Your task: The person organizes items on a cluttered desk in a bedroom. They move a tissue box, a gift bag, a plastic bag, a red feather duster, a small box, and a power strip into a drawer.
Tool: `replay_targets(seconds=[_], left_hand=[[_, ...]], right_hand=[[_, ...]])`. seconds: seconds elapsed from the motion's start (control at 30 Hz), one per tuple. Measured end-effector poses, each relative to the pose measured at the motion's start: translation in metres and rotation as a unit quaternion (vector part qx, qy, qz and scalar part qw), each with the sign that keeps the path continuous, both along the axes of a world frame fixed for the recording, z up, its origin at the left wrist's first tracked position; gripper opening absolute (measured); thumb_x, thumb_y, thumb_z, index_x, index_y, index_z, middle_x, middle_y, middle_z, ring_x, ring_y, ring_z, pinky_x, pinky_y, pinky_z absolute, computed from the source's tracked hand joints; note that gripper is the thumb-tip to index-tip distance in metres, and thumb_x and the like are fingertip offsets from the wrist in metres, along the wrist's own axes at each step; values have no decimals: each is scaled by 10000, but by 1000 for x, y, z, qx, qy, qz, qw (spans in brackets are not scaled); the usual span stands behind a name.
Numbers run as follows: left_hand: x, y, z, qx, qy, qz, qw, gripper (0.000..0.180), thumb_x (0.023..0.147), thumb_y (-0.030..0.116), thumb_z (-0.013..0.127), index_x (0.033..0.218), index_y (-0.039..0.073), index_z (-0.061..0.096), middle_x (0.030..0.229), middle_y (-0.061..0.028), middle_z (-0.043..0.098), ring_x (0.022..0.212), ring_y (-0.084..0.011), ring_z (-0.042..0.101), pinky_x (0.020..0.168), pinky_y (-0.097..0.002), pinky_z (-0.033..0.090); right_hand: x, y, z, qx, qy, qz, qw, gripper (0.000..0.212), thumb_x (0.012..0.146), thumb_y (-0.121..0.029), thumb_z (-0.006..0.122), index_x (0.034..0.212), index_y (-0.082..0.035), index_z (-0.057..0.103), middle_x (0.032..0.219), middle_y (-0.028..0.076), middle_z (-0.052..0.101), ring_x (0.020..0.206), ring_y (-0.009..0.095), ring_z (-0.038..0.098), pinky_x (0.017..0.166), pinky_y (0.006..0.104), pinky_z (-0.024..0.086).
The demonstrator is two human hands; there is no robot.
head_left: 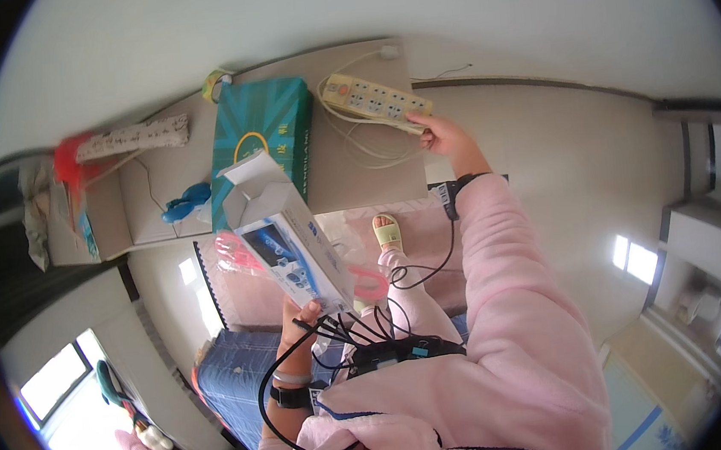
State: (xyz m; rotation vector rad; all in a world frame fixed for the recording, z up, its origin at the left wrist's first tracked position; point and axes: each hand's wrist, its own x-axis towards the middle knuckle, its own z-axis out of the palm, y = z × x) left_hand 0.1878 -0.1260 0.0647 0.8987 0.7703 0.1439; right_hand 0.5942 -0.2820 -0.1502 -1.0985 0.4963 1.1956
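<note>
My left hand (298, 316) grips the lower end of a white cardboard box (311, 251) with blue pictures on its side; the flaps at its far end stand open. Stretched out to the right, my right hand (446, 139) pinches the near right end of a cream power strip (375, 97). The strip lies slanted on the tabletop, its pale cord looped beside it and a plug (389, 52) at the back edge. A teal flat box (262, 105) lies to the left of the strip, partly hidden by the white box.
On the table (374, 185) are also a tape roll (213, 85), a blue object (185, 203) and a patterned white bundle (134, 137) beside red material (71, 156). Below are a pink mat (434, 283) and a blue-covered seat (237, 377). Black cables (264, 396) run across my front.
</note>
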Motion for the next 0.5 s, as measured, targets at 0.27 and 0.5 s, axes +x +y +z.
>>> replay_targets(seconds=[0.27, 0.5], left_hand=[[-38, 8, 12, 39, 1, -41, 998, 725, 807, 337, 742, 1359, 20, 395, 1203, -79, 576, 1075, -223, 575, 923, -372, 475], [-74, 8, 10, 63, -4, -62, 996, 751, 825, 379, 724, 1388, 27, 372, 1230, -68, 568, 1096, -230, 563, 941, -380, 459]], right_hand=[[-117, 22, 23, 87, 145, -112, 979, 298, 698, -190, 861, 812, -116, 596, 658, -11, 516, 470, 75, 343, 479, 246, 322], [-158, 25, 11, 53, 41, -145, 987, 308, 677, -136, 848, 908, -103, 646, 787, 42, 650, 588, 146, 529, 656, 316, 445]])
